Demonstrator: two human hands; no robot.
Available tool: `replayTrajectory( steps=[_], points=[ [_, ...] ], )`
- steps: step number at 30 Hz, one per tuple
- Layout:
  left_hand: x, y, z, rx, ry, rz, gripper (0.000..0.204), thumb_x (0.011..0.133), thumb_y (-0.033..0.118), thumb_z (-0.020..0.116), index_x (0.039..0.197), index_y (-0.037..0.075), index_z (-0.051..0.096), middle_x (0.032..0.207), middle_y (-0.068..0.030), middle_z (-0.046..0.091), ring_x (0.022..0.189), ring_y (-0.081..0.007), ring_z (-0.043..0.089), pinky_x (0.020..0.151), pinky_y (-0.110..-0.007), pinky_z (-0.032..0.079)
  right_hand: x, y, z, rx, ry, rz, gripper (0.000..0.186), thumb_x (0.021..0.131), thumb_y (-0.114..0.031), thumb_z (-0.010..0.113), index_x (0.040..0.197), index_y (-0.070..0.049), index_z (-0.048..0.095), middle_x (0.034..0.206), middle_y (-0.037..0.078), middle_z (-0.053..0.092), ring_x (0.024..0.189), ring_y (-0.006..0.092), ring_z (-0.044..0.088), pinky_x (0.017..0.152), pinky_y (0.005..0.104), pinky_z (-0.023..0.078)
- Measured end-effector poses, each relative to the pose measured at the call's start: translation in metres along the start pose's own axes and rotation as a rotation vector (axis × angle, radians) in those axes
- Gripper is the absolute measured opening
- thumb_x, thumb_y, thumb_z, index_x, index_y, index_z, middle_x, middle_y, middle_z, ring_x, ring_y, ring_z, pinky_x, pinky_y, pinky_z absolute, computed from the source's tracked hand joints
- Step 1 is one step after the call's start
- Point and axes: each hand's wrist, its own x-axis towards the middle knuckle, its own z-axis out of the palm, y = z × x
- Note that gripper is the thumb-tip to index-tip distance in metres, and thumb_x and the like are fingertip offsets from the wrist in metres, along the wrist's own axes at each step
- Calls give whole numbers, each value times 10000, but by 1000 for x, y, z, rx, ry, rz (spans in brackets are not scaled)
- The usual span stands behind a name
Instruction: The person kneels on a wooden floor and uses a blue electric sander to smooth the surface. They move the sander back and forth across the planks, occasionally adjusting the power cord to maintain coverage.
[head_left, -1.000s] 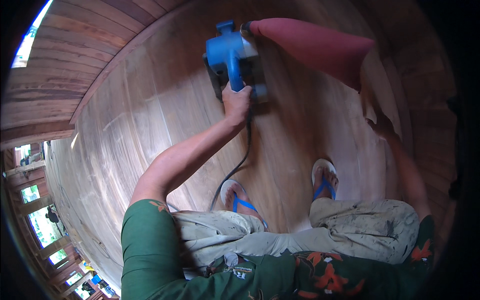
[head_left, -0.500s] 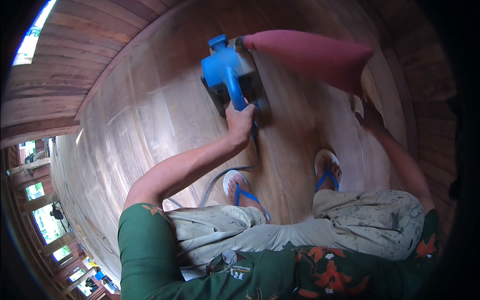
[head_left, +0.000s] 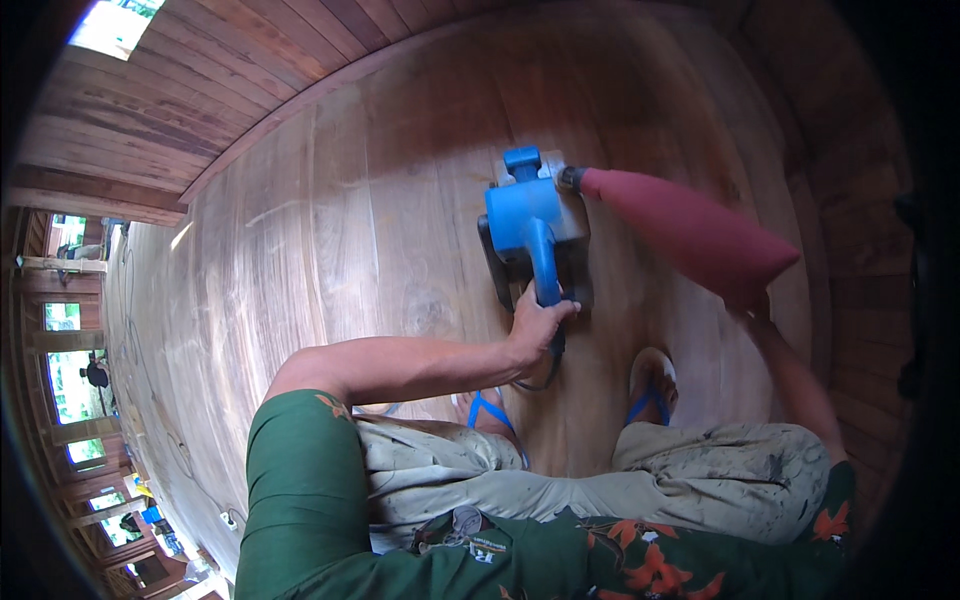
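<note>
Gripping the rear handle of a blue sander [head_left: 530, 235], the person's left hand [head_left: 537, 325] has its fingers wrapped tight around the grip, thumb over the top, with the bare forearm running back from it toward a green sleeve [head_left: 300, 490] at the lower left. The sander sits flat on a broad wooden slab [head_left: 330, 240], a little right of the picture's middle, its black base touching the wood and its front knob pointing away from the person. A dark red dust bag [head_left: 690, 235] juts from the sander's right side and tapers to a point toward the right, angled slightly downward. A black cord [head_left: 540, 378] loops from the handle's end just below the left hand. The right arm reaches out along the right edge of the picture, and its hand [head_left: 745, 300] lies at the tip of the dust bag; the bag covers most of it, so whether those fingers are closed or spread cannot be told. Below the sander, two feet in blue-strapped sandals [head_left: 650, 385] stand on the slab, one just beneath the left hand and one further right, under the bag's tip. Pale, dusty trousers [head_left: 700, 480] cover the bent knees, and a green shirt with orange flowers fills the lower edge. Dark wooden planks [head_left: 150, 110] run along the upper left beyond the slab.
</note>
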Motion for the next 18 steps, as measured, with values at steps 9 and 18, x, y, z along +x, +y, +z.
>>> replayTrajectory(
  steps=[9,18],
  points=[
    [-18,6,11,32,-19,-52,314,809,49,737,1050,89,540,889,-5,546,853,-124,550,784,-292,452,7,37,52,-358,230,-142,689,957,-342,639,1532,-86,360,1451,146,506,1308,307,528,1022,372,495],
    [68,40,14,-6,-25,116,278,824,58,682,1051,71,523,865,-41,559,800,-157,586,762,-309,470,1,-24,-16,-165,-84,77,686,936,-349,637,1493,-25,403,1493,195,461,1329,325,513,1053,403,481]
  ],
)
